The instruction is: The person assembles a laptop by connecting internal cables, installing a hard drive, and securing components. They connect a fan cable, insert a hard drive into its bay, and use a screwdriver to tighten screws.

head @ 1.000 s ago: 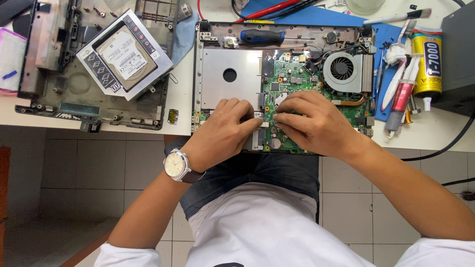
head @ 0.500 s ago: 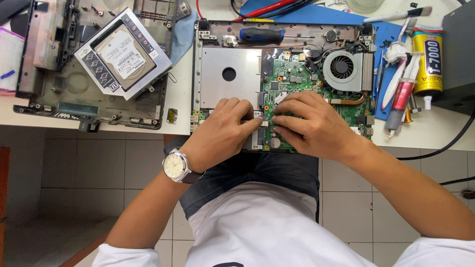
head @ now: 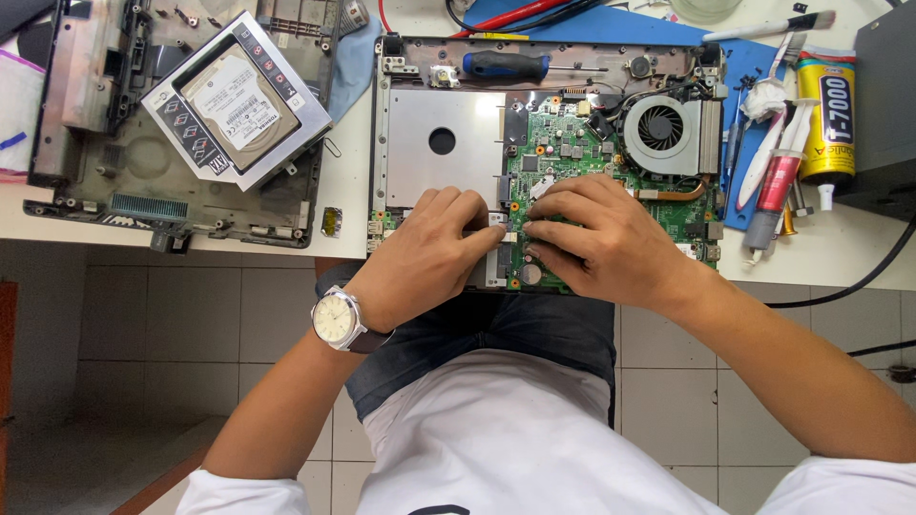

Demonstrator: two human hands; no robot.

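Far to the left of your hands, a drive in its silver caddy (head: 234, 100) lies on a stripped laptop base (head: 172, 191). Your left hand (head: 425, 253) and right hand (head: 601, 238) meet fingertip to fingertip, pinching a small connector (head: 498, 229) at the near edge of the green circuit board (head: 572, 153). Judged light, stiff and fragile: grip edges only. Beyond your right hand sits the fan (head: 663, 129); further right, on the counter (head: 821, 257), a yellow glue tube (head: 826, 114).

Green board in an open laptop

The green circuit board (head: 611, 162) lies flat inside the open laptop base (head: 439, 143) at the table's near edge. It has many tiny parts and a round fan (head: 661, 129) at its far right corner.
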